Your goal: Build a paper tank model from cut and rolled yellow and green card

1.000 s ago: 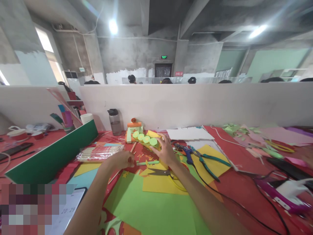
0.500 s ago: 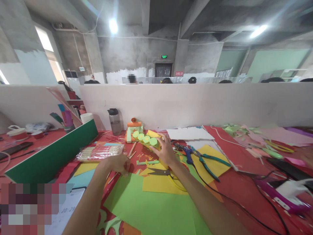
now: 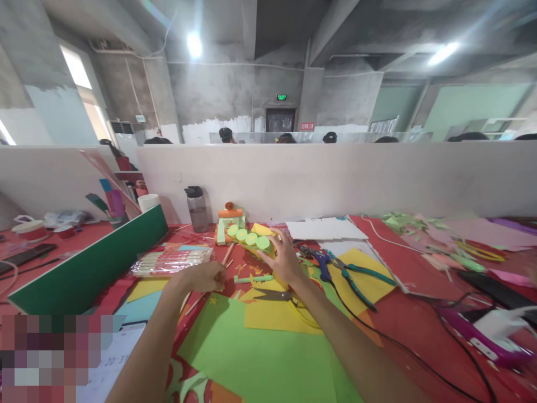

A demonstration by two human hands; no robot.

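My right hand point(image 3: 286, 258) grips the near end of a yellow paper craft point(image 3: 251, 238) topped with a row of light green discs, thumb in front and fingers behind. My left hand point(image 3: 205, 277) hovers above the upper left corner of a large green sheet of paper point(image 3: 260, 352). Its fingers are curled together, and whatever may be in them is hidden. Near that corner a small yellow star point(image 3: 213, 300) lies on the sheet. Scissors point(image 3: 268, 294) with yellow handles rest on yellow paper below my right hand. Beside them is a light green paper strip point(image 3: 253, 279).
Behind the craft stands an orange and green paper piece point(image 3: 230, 224), with a water bottle point(image 3: 196, 210) to its left. Wrapped sticks point(image 3: 172, 261) and a green board point(image 3: 92, 263) lie left. Pliers point(image 3: 356, 280) and a corded blue glue gun point(image 3: 324, 267) are right.
My left hand has lifted slightly up and away from the green sheet's corner, uncovering the small yellow star. My right hand and the paper craft have stayed in place.
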